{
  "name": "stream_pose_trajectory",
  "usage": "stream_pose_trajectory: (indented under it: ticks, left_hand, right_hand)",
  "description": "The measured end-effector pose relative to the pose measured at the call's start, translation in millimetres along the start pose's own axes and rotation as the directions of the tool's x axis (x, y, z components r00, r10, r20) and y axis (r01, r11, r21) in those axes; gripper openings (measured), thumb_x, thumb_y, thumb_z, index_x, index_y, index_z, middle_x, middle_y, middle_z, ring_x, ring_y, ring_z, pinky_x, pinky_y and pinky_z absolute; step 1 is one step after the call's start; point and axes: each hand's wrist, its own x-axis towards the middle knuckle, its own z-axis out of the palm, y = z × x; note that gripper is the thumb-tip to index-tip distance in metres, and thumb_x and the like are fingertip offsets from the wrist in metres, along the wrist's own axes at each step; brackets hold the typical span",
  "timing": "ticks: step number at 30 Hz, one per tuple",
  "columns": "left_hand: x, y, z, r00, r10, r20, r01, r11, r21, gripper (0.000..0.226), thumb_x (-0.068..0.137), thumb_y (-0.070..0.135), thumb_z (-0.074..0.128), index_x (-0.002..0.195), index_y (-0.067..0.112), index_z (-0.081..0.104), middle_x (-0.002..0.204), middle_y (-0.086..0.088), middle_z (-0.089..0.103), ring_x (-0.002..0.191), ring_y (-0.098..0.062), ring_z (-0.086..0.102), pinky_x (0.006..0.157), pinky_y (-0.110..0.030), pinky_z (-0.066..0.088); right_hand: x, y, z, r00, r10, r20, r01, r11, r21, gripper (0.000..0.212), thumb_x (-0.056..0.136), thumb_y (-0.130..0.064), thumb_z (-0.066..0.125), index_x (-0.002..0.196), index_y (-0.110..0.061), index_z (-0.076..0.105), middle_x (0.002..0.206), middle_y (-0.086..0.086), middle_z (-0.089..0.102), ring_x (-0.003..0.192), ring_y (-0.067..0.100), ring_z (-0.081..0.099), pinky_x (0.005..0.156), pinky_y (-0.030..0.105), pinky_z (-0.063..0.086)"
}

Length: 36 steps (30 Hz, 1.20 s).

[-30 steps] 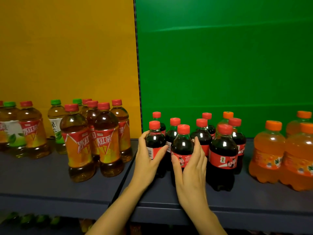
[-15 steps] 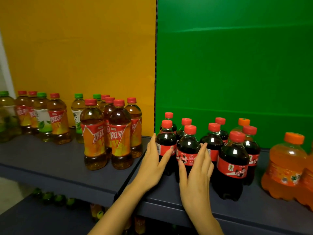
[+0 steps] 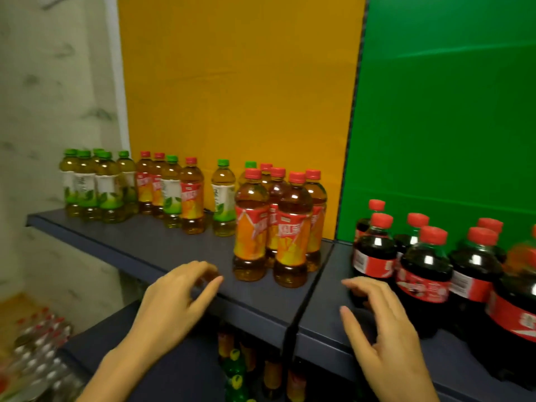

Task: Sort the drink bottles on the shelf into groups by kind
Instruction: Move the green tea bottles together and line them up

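In the head view, the person's left hand [image 3: 174,303] is hovering over the front edge of the shelf [image 3: 139,245], fingers loosely curled and holding nothing. The right hand [image 3: 385,332] is hanging well apart from it, further along the same edge, fingers relaxed and likewise empty. Just beyond the left hand, and between the two hands, a cluster of red-capped tea bottles [image 3: 293,227] is standing upright. The cola bottles [image 3: 423,274] are crowding together just past the right hand's fingertips [image 3: 352,285]; whether those fingertips are touching the nearest one cannot be told. Far beyond the left hand, green-capped tea bottles [image 3: 87,187] are standing in a group. A mixed row [image 3: 179,195] of both tea kinds is sitting between that group and the front cluster.
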Motion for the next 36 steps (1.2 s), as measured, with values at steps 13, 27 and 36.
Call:
stream_pose_trajectory:
  ticks: [13, 27, 36]
  left_hand:
    - [-28.6, -154.2, -74.1, 0.988, -0.125, 0.092, 0.107, 0.977, 0.184, 0.016, 0.089, 0.048, 0.047, 0.087, 0.034, 0.057, 0.074, 0.019, 0.056, 0.074, -0.004, 0.057, 0.062, -0.025, 0.049]
    - [96.7, -206.6, -31.3, 0.990, 0.022, 0.137, 0.022, 0.950, -0.311, 0.044, 0.085, 0.035, 0.061, 0.124, 0.020, 0.046, 0.108, 0.008, 0.053, 0.098, -0.013, 0.054, 0.080, -0.026, 0.043]
    - [184.6, -205.0, 53.4, 0.966, 0.041, 0.255, 0.102, 0.846, -0.523, 0.085, 0.082, 0.027, 0.067, 0.144, 0.006, 0.012, 0.151, -0.010, 0.024, 0.138, -0.024, 0.029, 0.113, -0.035, 0.026]
  right_hand:
    - [34.8, -109.0, 156.1, 0.969, -0.004, 0.248, 0.001, 1.000, 0.010, 0.026, 0.091, -0.032, 0.052, 0.116, -0.038, 0.050, 0.112, -0.029, 0.048, 0.105, -0.008, 0.046, 0.088, 0.018, 0.041]
    - [157.9, -113.5, 267.3, 0.950, 0.309, -0.030, -0.310, 0.951, 0.000, 0.053, 0.091, -0.017, 0.053, 0.139, -0.007, 0.033, 0.141, 0.009, 0.039, 0.131, 0.024, 0.038, 0.107, 0.035, 0.033]
    - [201.0, -80.6, 317.0, 0.846, 0.529, -0.072, -0.525, 0.849, 0.066, 0.069, 0.092, -0.007, 0.047, 0.146, 0.000, 0.005, 0.155, 0.017, 0.007, 0.144, 0.030, 0.010, 0.119, 0.038, 0.013]
